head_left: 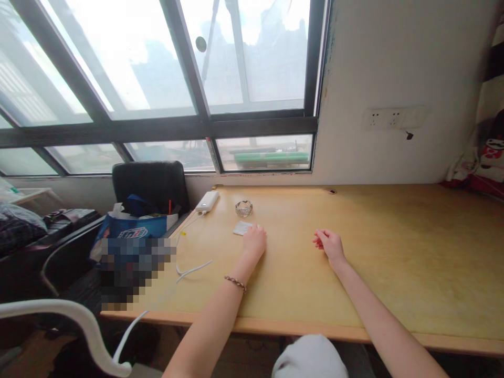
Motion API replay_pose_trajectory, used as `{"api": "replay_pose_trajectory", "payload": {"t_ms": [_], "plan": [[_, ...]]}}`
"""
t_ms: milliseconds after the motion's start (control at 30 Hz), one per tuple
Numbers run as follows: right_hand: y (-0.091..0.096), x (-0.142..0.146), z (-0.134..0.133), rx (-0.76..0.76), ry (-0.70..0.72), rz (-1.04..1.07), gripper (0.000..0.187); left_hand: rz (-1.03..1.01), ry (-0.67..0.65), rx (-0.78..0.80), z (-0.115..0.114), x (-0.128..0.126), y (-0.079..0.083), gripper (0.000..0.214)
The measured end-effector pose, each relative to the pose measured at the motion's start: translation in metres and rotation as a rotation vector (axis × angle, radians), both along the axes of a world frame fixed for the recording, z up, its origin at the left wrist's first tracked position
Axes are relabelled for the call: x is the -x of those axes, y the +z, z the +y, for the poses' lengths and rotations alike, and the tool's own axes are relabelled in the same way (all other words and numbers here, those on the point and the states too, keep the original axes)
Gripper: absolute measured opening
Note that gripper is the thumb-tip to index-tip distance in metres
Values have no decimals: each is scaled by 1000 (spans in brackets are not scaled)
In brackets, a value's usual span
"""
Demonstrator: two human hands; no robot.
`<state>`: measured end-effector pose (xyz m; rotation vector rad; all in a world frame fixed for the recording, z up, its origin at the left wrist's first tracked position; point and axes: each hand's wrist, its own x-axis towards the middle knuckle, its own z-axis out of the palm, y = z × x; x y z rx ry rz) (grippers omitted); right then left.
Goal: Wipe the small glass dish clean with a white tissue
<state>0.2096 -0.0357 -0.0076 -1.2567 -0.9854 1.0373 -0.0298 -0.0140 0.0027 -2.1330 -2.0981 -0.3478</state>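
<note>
My left hand [255,242], with a braided bracelet on its wrist, is closed at the right edge of a small flat whitish piece [241,228], perhaps folded cloth or a packet. Its fingertips are mostly hidden, but they seem to grip that edge on the tabletop. Just behind the piece lies a silvery ring-shaped object [244,209], like a bracelet. My right hand [331,248] is off to the right over the table [394,262], its fingers curled in and thumb against them. Red shows at those fingertips; whether they pinch anything small I cannot make out.
A white power bank [207,201] with a white cable [195,270] lies at the table's left edge. Beyond that edge stands a black chair [149,173] with a blue bag [134,228]. A small dark object [333,191] lies near the wall, below the sockets [388,118].
</note>
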Motion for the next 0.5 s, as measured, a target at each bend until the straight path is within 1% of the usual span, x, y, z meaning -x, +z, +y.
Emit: {"api": "replay_pose_trajectory", "payload": {"t_ms": [133,233,367,500], "plan": [[-2,-1,1,-8,-7,-4,32,29,144,-2,4,15,0,28],[-3,-2,2,-11,-8,-9,31,30,223,10,5,21,2,31],[-2,-2,1,-7,-13,-8,32,29,285,53,6,28,7,32],[-1,-2,1,-8,-16,-4,33,34,309,86,5,31,12,33]]}}
